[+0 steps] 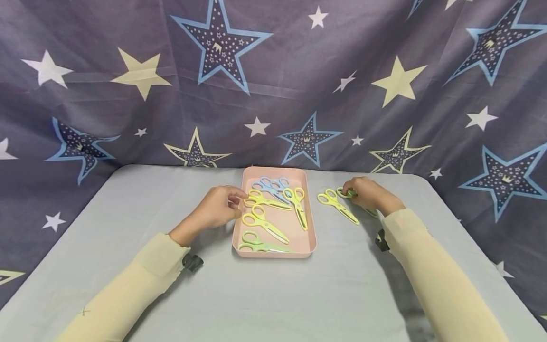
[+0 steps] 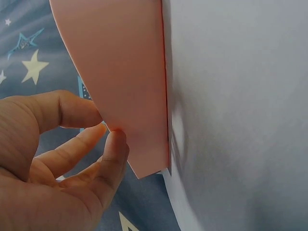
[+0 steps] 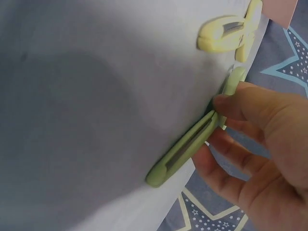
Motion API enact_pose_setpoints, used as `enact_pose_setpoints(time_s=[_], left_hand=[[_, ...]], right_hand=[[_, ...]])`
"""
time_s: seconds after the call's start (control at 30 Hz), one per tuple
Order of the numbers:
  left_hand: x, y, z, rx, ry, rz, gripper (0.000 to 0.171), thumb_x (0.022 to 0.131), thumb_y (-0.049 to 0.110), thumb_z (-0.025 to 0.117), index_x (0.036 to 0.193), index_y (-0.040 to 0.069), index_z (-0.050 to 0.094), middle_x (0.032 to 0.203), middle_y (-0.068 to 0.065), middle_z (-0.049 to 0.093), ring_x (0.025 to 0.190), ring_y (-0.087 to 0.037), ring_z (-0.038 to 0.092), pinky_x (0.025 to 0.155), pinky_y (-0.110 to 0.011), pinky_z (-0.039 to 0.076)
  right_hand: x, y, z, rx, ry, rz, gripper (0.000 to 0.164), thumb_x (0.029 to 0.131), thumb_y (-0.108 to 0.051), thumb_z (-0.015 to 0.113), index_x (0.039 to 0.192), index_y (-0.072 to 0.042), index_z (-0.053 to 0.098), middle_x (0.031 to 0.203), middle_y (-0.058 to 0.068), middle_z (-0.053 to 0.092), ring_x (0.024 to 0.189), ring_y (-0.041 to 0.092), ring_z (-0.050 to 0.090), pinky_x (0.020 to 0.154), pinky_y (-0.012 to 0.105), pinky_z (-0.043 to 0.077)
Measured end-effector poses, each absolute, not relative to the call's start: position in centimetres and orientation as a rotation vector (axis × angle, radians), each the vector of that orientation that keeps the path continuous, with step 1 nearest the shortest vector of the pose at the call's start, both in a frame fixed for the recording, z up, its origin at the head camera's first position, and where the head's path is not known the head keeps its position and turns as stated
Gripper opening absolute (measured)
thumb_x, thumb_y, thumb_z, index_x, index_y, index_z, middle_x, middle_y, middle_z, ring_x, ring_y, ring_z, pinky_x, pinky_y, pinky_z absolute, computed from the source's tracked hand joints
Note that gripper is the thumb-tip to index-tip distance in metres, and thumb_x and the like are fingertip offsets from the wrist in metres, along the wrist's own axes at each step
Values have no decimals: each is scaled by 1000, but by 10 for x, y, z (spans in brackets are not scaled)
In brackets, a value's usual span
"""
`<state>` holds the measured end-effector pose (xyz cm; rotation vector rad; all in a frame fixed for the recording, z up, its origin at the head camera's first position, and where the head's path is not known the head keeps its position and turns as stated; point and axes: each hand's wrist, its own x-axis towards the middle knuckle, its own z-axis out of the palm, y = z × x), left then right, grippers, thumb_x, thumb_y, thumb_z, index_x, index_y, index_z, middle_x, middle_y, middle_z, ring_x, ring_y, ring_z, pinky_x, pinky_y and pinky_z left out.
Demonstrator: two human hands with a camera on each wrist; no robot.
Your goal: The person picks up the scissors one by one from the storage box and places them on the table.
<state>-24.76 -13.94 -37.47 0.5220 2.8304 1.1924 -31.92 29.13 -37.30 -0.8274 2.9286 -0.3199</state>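
Observation:
My left hand (image 1: 218, 206) pinches the left rim of a pink tray (image 2: 120, 72), with fingertips on either side of the wall in the left wrist view. Inside the tray lie blue scissors (image 1: 273, 188) at the back, three pairs of yellow scissors, one pair (image 1: 271, 229) near the middle, and green scissors (image 1: 256, 246) along the front. To the right of the tray, my right hand (image 1: 371, 194) holds another pair of green scissors (image 3: 183, 149), thumb against the part between handles and blades. Beside that hand, yellow scissors (image 1: 337, 204) lie on the table.
A pale grey cloth (image 1: 265, 299) covers the table under both forearms. Behind the table hangs a dark curtain (image 1: 282, 104) printed with stars. Dark wrist-worn devices, one (image 1: 193, 262) at the left cuff, sit under both sleeves.

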Motion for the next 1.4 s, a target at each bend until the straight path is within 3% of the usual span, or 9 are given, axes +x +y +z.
enact_pose_setpoints(time_s=[0.63,1.0,1.4], left_hand=[[-247,-139,-374,545,2826,1198,42,78,-1,72,120,2,73,115,-17,72,101,-27,70,88,-44,59],[-246,-139,-374,549,2840,1196,41,77,0,72,118,2,74,114,-16,72,100,-27,70,89,-44,59],[-248,-139,-375,553,2844,1185,41,77,0,71,118,2,74,114,-16,72,100,-27,69,89,-44,59]], right_hand=[[-311,275,-358,-846,2913,-260,36,82,9,65,115,-1,74,116,16,72,110,37,66,98,53,53],[-295,228,-340,-975,2950,-126,31,90,-8,70,120,-1,70,115,18,68,103,33,66,94,50,54],[-269,172,-334,-1154,2978,25,30,89,-16,75,118,-9,72,109,7,66,100,29,62,85,46,56]])
